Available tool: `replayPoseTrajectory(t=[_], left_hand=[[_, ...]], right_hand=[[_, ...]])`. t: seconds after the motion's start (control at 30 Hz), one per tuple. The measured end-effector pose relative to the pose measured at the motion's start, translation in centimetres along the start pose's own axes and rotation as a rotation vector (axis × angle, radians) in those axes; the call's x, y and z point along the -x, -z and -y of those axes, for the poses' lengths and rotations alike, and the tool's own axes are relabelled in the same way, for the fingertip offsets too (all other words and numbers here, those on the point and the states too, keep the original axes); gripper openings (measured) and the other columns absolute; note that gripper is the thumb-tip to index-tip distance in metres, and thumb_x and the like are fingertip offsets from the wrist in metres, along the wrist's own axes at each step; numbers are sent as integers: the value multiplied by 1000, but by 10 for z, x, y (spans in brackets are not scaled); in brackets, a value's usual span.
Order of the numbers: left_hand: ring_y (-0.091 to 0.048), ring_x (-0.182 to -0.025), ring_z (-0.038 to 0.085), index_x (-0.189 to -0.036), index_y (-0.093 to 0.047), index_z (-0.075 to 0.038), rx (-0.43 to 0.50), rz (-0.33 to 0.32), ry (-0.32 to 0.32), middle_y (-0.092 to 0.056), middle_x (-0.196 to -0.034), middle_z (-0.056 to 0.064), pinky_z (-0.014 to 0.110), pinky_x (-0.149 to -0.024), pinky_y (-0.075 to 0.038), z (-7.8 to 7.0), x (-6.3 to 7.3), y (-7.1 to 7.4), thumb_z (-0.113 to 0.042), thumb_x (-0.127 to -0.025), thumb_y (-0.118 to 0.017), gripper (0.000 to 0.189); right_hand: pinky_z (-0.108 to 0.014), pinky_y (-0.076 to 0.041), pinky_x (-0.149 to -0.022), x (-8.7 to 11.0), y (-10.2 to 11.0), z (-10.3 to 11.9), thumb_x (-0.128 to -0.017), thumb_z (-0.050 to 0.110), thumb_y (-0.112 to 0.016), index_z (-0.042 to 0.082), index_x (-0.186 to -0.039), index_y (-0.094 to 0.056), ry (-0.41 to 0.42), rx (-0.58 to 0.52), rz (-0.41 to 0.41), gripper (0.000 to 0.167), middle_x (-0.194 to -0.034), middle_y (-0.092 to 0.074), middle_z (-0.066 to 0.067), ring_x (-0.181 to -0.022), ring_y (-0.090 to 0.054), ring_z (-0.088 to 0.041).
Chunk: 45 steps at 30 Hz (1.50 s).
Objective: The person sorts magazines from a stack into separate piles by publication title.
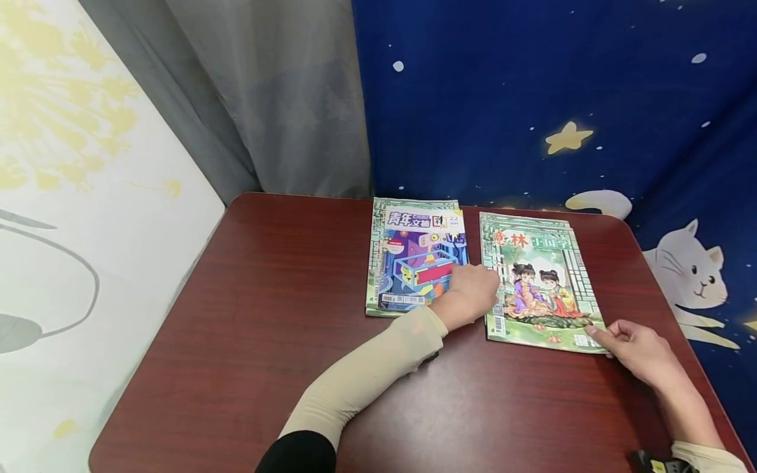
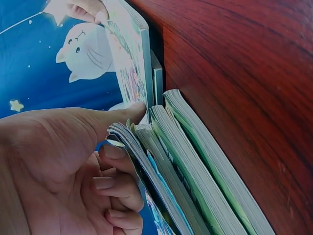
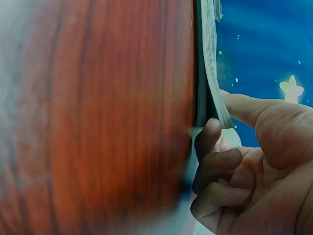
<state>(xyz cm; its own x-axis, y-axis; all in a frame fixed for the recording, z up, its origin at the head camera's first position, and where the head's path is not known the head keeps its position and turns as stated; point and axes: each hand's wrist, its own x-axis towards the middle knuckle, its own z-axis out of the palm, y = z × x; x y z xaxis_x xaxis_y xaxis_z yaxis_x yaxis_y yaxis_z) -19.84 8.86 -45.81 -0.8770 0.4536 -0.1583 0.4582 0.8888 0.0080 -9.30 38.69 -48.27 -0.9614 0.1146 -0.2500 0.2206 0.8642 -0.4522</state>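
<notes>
In the head view my left hand (image 1: 472,291) lies over the right edge of a purple-covered magazine (image 1: 420,259). Seen from the left wrist, its fingers (image 2: 117,188) are curled above that stack, while the thumb reaches down at the side toward the neighbouring stack. Whether it grips a cover I cannot tell. My right hand (image 1: 641,348) pinches the lower right corner of a green magazine (image 1: 544,282) with two children pictured on it. In the right wrist view that magazine's page edge (image 3: 211,63) bends upward, the thumb on its cover and a fingertip beneath.
Under the purple magazine lies a green-bordered magazine (image 1: 374,263), and more green ones (image 1: 526,220) sit under the right-hand one. Both stacks stand at the back of a dark red wooden table (image 1: 284,282). Behind hang a grey curtain (image 1: 296,98) and a blue starry one (image 1: 473,118).
</notes>
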Motion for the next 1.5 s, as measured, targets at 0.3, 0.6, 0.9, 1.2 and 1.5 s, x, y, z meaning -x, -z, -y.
replayPoseTrajectory(t=[0.3,0.6,0.9,1.2,1.5], left_hand=[[-74,-91,16,-95,-74,-30,24,-72,22,-78,-100,-9,41,-82,-56,1,2,-2,-52,-96,-74,22],[-72,-87,14,-115,-63,-18,142,-145,53,-74,-95,-4,33,-67,-57,23,8,4,-64,-84,-82,59],[-58,-66,10,-107,-61,-17,444,-145,67,-66,-86,-5,26,-54,-44,61,24,22,-65,-84,-82,57],[-66,-75,14,-128,-66,-11,647,-156,226,-73,-85,0,34,-70,-56,112,44,24,-63,-96,-68,61],[-66,-84,21,-126,-67,-9,663,-208,368,-69,-87,5,36,-74,-53,167,62,17,-55,-98,-70,54]], right_hand=[[-32,-35,-62,-3,5,3,-101,64,-58,8,-90,-59,-39,75,16,58,-78,-60,-5,-72,-50,-21],[-32,-35,-60,-2,7,12,-98,64,-65,7,-101,-57,-28,100,-64,57,-85,-70,-4,-72,-55,-18],[-25,-36,-61,-5,-9,49,-102,45,-67,10,-105,-65,139,-26,-314,35,-90,-72,-9,-67,-49,6],[-23,-40,-65,-17,-20,93,-103,42,-67,13,-104,-69,269,-68,-303,28,-84,-74,-5,-68,-54,6],[-32,-41,-66,-34,-39,132,-104,45,-64,17,-101,-70,351,-52,-200,29,-78,-70,1,-70,-56,-12]])
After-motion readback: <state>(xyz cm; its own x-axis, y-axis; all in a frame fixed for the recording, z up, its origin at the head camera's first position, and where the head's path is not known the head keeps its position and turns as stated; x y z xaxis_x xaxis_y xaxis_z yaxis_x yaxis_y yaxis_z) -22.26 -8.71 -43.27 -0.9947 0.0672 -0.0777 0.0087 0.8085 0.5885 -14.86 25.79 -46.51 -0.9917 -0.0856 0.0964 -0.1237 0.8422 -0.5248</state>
